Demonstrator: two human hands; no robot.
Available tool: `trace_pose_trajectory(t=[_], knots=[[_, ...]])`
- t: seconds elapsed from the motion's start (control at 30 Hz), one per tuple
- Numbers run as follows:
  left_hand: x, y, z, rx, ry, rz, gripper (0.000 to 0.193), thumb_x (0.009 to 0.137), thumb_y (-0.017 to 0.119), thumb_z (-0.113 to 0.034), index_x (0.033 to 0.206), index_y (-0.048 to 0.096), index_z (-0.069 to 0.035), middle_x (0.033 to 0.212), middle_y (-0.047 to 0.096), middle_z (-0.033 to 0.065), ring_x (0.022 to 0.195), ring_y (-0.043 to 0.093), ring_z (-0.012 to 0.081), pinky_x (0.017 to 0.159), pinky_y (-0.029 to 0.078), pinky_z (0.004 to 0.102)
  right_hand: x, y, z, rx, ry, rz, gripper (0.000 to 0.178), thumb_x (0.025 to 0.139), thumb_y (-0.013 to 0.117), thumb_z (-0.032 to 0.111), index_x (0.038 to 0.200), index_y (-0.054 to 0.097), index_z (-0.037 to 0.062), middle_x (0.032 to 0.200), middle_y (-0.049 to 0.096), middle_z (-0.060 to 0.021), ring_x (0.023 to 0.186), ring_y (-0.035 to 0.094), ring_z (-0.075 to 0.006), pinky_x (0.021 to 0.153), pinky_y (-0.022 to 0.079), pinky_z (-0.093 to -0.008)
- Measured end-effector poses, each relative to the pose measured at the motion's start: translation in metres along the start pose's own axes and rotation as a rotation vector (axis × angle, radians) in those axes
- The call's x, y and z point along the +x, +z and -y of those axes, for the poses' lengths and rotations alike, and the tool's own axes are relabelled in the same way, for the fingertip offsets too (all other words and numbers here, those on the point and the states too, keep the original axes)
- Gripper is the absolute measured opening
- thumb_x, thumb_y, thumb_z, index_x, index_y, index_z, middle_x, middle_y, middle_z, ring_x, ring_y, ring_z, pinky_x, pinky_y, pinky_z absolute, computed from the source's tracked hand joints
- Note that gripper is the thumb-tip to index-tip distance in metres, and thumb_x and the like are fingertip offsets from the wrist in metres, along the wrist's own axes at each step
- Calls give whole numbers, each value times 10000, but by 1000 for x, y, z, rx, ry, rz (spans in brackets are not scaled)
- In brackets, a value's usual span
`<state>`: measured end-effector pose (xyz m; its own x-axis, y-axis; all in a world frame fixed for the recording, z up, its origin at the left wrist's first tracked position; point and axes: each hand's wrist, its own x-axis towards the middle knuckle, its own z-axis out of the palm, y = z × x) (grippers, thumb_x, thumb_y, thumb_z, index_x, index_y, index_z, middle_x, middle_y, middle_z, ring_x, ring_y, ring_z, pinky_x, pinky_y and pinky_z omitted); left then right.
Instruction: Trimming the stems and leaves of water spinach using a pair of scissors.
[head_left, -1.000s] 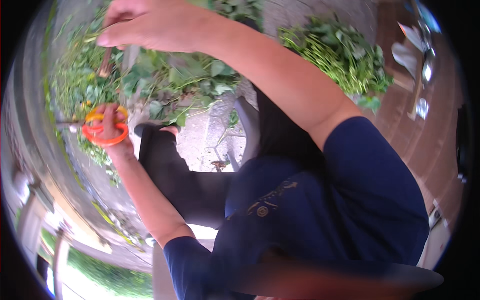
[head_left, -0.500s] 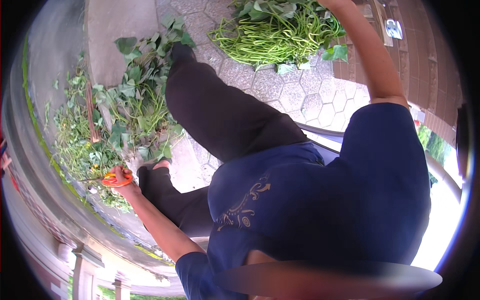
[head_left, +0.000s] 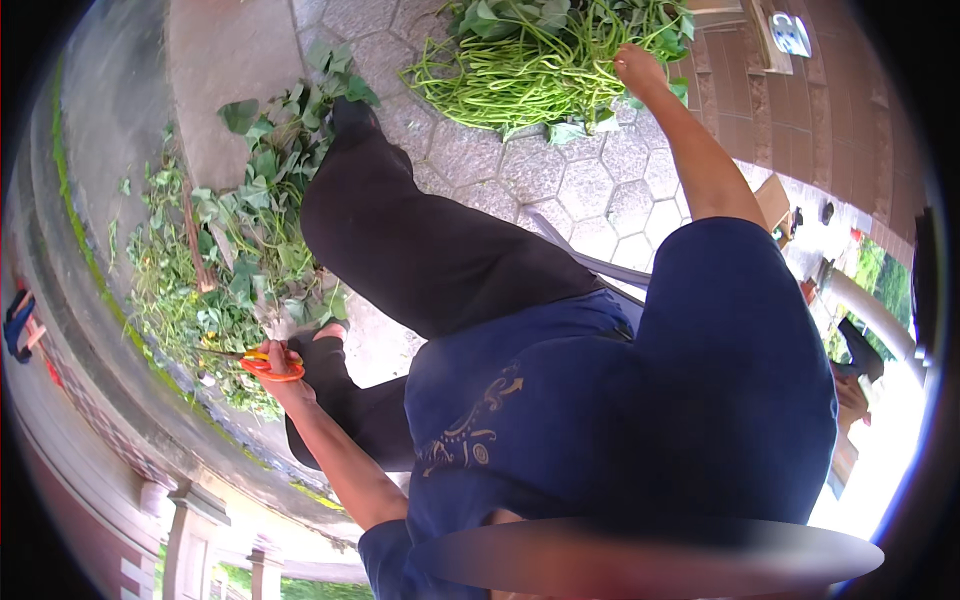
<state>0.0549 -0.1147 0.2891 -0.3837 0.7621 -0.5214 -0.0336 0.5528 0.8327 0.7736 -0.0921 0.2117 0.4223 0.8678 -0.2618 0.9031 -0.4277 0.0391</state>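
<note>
My left hand (head_left: pixel 284 368) is closed round the orange handles of a pair of scissors (head_left: pixel 262 364), whose blades point away to the left over cut greenery. My right hand (head_left: pixel 641 74) is at the right side of a heap of long green stems (head_left: pixel 515 85), its fingers drawn together. Whatever may be in those fingers is too small to make out. Broad green leaves (head_left: pixel 520 18) lie along the far side of the heap. Between my feet and the scissors spreads a pile of leafy vines (head_left: pixel 265 200).
Looser trimmings (head_left: pixel 165 285) lie left of the vines, with a brown stick (head_left: pixel 196 240) among them. Hexagonal paving (head_left: pixel 560 175) runs under the heap. A mossy kerb (head_left: pixel 90 265) curves along the left. Another person (head_left: pixel 852 400) shows partly at the right edge.
My right hand, cut off by the top edge before, has come down and nearer to the stems' right side. The left hand with the scissors has shifted slightly right.
</note>
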Motion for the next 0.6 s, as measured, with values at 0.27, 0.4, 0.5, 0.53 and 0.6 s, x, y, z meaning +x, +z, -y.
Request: trace_pose_trajectory(t=[0.27, 0.4, 0.5, 0.53, 0.6], knots=[[17, -13, -12, -124, 53, 26, 177, 799, 603, -103, 920, 489, -42, 745, 522, 39, 582, 491, 105, 524, 401, 214, 2, -52, 30, -464, -178, -3, 271, 727, 551, 222, 899, 642, 33, 1025, 599, -138, 920, 586, -311, 789, 471, -397], [40, -34, -15, -201, 81, 14, 159, 792, 612, -110, 893, 527, -23, 767, 556, 57, 585, 505, 106, 536, 419, 222, 16, -63, 50, -180, -274, -97, 295, 758, 499, 234, 942, 627, 41, 974, 612, -155, 913, 580, -334, 782, 457, -416], [64, -53, -13, -267, 54, -49, 162, 789, 618, -114, 891, 545, -13, 776, 584, 64, 582, 523, 103, 527, 432, 227, 43, -82, 121, -103, -425, 32, 312, 784, 486, 261, 976, 612, 50, 973, 607, -165, 922, 576, -340, 781, 448, -416], [73, -58, -12, -287, 48, -70, 162, 789, 618, -114, 891, 545, -13, 776, 584, 64, 582, 523, 103, 527, 432, 227, 44, -88, 154, 32, -475, 34, 333, 812, 483, 305, 990, 603, 50, 978, 602, -170, 935, 571, -342, 780, 449, -389], [91, -69, -6, -410, -72, -110, 156, 789, 624, -112, 884, 558, -7, 783, 602, 70, 582, 541, 104, 510, 436, 233, 46, -103, 235, 128, -593, 127, 317, 830, 489, 304, 991, 600, 56, 985, 602, -166, 927, 572, -341, 782, 450, -366]])
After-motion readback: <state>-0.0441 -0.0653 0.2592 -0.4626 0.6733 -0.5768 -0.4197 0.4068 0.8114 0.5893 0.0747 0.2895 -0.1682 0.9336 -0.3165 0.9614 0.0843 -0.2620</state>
